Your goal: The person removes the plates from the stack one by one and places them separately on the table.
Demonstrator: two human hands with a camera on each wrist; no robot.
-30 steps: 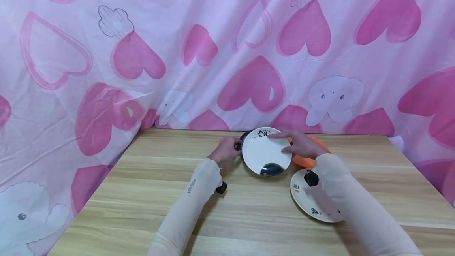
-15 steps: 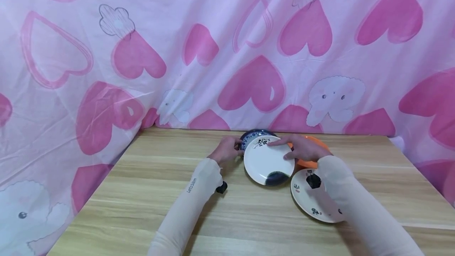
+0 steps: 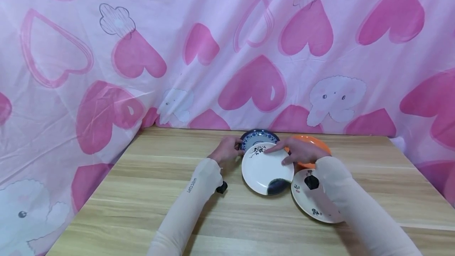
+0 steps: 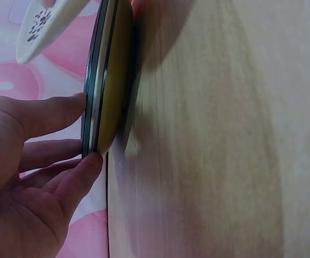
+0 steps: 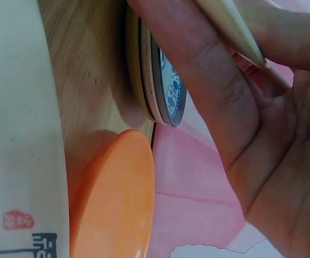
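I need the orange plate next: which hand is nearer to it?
Right. The right hand, gripping the white plate, shows over the orange plate in the head view; the left hand is farther off, at the left edge of the blue plate.

We see a pale wooden table (image 3: 121,200) with streaky grain running across it, filling the lower part of the head view. At its far edge, right of the frame's centre, we find a stack of plates (image 3: 257,136), a blue-patterned one uppermost. To the right of that we see an orange plate (image 5: 117,199), and nearer, at lower right, a cream plate (image 3: 305,198) bearing black characters and red marks, partly covered from above.
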